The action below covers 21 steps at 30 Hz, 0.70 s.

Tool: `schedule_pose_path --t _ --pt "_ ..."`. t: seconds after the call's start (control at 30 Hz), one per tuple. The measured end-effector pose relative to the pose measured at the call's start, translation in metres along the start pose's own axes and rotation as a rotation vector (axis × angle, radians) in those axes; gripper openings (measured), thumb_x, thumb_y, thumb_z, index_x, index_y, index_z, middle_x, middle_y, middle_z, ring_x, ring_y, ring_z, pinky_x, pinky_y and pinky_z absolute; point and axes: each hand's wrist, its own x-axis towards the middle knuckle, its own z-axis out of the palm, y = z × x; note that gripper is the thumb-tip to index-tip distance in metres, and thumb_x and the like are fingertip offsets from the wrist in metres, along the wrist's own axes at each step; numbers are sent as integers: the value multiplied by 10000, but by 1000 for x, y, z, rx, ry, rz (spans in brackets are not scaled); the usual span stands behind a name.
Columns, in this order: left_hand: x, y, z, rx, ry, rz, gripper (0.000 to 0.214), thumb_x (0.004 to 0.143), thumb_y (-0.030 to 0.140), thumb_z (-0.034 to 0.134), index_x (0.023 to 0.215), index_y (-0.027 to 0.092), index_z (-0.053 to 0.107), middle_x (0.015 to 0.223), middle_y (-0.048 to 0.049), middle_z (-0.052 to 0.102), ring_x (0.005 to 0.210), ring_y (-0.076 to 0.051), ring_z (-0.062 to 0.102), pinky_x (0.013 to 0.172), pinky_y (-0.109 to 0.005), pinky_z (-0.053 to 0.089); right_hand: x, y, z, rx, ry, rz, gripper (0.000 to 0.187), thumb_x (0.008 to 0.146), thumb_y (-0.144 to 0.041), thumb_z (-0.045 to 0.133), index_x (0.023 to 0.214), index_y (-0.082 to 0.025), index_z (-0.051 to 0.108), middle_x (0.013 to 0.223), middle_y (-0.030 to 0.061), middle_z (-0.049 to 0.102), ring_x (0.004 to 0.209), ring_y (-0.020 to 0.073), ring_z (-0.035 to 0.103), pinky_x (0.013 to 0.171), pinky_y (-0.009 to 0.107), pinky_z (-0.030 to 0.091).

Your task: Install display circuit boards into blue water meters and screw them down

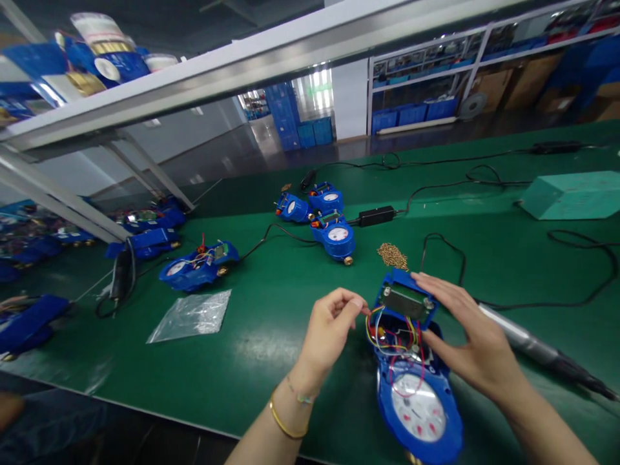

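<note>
A blue water meter (416, 394) lies on the green table (271, 336) in front of me, its white dial towards me and its housing open. Coloured wires (394, 339) and a small circuit board (405, 301) show inside. My left hand (329, 329) is pinched at the meter's left edge, fingertips by the yellow and red wires. What the pinch holds is too small to see. My right hand (467, 336) rests along the meter's right side, fingers stretched over the board's edge.
A pile of small brass screws (392, 256) lies just beyond the meter. An electric screwdriver (537, 352) lies to the right. Several more blue meters (334, 236) sit farther back and left, with a clear plastic bag (191, 315), black cables and a green box (571, 195).
</note>
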Motion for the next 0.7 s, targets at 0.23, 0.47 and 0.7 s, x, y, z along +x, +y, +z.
schedule_pose_path --t 0.23,0.47,0.7 --pt "5 5 0 -137 -221 -265 310 758 416 691 655 129 635 669 -73 754 325 -12 390 363 -177 162 1 -2 -2 -64 58 -115 698 868 -105 608 1496 -306 380 1402 93 550 1309 304 509 1041 551 489" --pt "15 19 -3 -142 -302 -385 98 758 188 718 717 100 718 723 -75 781 311 17 355 314 -119 225 1 -3 -4 -174 78 -208 760 853 -69 612 1527 -285 335 1426 96 534 1327 315 493 1013 562 516" --pt "20 21 1 -332 -245 -590 98 822 93 704 735 56 729 714 -114 759 588 -114 710 591 -170 578 -3 -4 -5 -344 83 -309 789 853 -79 612 1550 -255 288 1467 85 485 1366 303 447 1046 513 517"
